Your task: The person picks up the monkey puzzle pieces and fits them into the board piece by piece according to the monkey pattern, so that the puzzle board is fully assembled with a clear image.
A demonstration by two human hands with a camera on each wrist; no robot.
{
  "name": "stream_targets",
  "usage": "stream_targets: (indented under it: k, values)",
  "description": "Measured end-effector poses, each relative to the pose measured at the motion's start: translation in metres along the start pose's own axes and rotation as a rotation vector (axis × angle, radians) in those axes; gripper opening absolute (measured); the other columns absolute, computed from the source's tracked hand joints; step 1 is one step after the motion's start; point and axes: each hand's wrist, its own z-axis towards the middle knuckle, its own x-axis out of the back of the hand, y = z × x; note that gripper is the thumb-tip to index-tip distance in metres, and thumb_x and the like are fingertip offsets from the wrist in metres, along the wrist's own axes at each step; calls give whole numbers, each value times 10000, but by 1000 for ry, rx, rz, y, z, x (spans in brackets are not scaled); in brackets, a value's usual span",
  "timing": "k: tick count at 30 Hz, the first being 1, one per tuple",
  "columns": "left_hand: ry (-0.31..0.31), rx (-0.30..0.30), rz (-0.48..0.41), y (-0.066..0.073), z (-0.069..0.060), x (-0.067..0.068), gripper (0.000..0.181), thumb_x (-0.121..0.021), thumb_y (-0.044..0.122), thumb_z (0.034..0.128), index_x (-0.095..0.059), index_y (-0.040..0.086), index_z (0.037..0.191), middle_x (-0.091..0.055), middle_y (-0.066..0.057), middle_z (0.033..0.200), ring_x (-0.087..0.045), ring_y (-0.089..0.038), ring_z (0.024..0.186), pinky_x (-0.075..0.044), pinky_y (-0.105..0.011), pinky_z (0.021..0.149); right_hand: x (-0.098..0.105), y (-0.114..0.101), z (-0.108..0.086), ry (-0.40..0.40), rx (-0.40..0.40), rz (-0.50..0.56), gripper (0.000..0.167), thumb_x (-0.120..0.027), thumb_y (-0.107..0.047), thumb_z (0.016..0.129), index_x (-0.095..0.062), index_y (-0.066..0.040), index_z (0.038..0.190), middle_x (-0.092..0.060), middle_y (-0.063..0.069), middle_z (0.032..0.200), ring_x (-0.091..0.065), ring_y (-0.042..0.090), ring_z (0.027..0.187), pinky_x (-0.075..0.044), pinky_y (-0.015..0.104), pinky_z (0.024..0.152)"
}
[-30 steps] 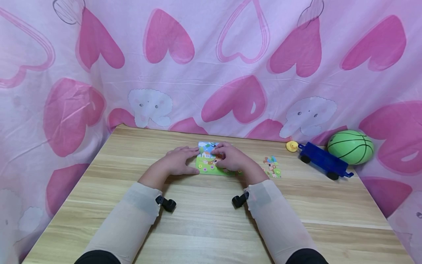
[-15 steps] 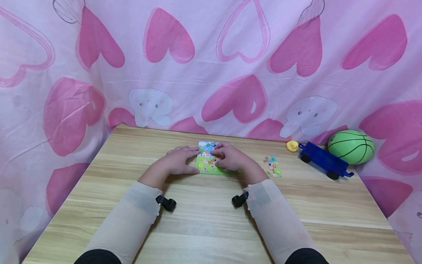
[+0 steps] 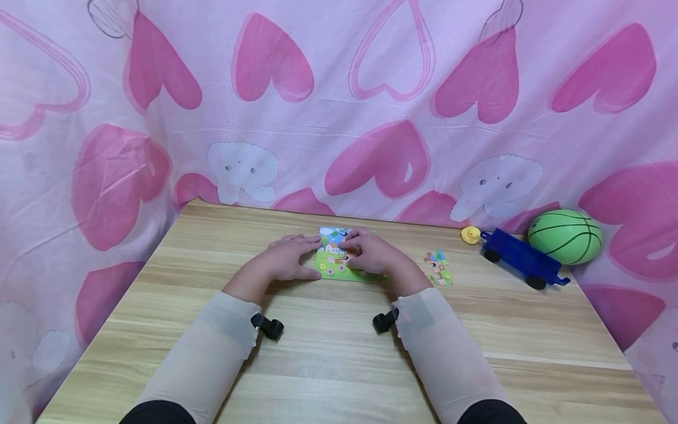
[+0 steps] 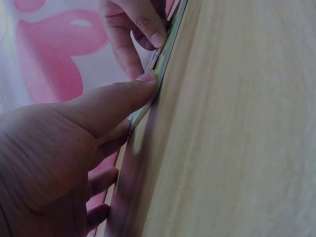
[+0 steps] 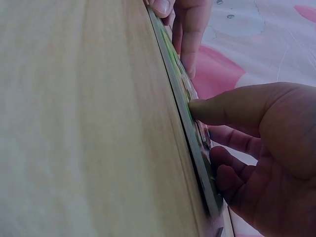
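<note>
A jigsaw puzzle board (image 3: 331, 271) with a green meadow, flowers and a house lies flat near the table's back edge. At its left edge rests my left hand (image 3: 288, 258), fingers fairly straight; in the left wrist view the thumb (image 4: 121, 94) touches the board's rim. My right hand (image 3: 373, 253) lies over the right part of the board. Its thumb and index finger pinch a brownish puzzle piece (image 3: 349, 254) against the board, mostly hidden by the fingers. In the right wrist view the thumb (image 5: 217, 106) meets the picture surface, with the other fingers curled.
Right of the board lie colourful monkey-picture puzzle pieces (image 3: 436, 269), partly behind my right wrist. Farther right stand a yellow rubber duck (image 3: 470, 235), a blue toy wagon (image 3: 521, 259) and a green ball (image 3: 565, 237). A pink heart curtain (image 3: 296, 147) hangs behind the wooden table (image 3: 328, 365).
</note>
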Motion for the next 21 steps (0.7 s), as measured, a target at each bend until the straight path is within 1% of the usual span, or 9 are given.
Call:
stream_targets:
  k: [3,6,9,10,12,18,21]
  values:
    - [-2,0,2,1,0,0,891,-733,647,933,-384,297,1674,-316,59,1775,-197,-365,1680,-202,-736,1303,0,-1,-1,-4,-7,1,519,-740,-240,1020,-618,-241,1524,-452,-13,1549,-533,230,1245,-546,348,985]
    - [-3,1,-1,1,0,0,892,-733,644,934,-381,294,1675,-315,55,1775,-192,-364,1681,-199,-737,1303,0,-2,-1,-8,-15,10,519,-736,-237,1025,-613,-239,1529,-447,-11,1549,-543,227,1233,-573,311,898]
    - [-5,2,2,0,0,0,892,-729,646,935,-377,298,1677,-311,59,1777,-188,-361,1683,-198,-737,1303,-1,-1,0,-14,-20,31,521,-733,-229,1026,-609,-237,1533,-441,-12,1552,-556,234,1219,-601,299,812]
    - [-5,1,2,0,0,0,891,-726,648,936,-376,299,1677,-309,61,1777,-187,-361,1683,-198,-738,1303,-1,-1,0,-15,-21,34,521,-733,-232,1026,-609,-239,1533,-441,-15,1554,-556,233,1220,-600,297,806]
    - [-4,-2,2,-1,0,0,884,-724,649,937,-382,302,1674,-308,68,1777,-188,-361,1683,-197,-739,1302,-1,0,1,-15,-19,30,521,-733,-238,1026,-610,-247,1533,-442,-22,1554,-552,232,1224,-591,299,833]
    - [-9,-11,1,-1,0,0,844,-724,646,940,-413,330,1658,-290,108,1779,-187,-361,1683,-197,-747,1299,-1,4,2,-12,2,-4,525,-732,-264,1026,-606,-261,1535,-444,-21,1567,-537,232,1248,-540,374,1011]
    - [-12,-11,-1,0,0,0,829,-725,646,940,-416,355,1653,-278,123,1782,-181,-364,1684,-194,-754,1295,-1,5,2,-7,9,-11,522,-733,-264,1025,-610,-261,1533,-436,-7,1589,-533,244,1263,-523,403,1057]
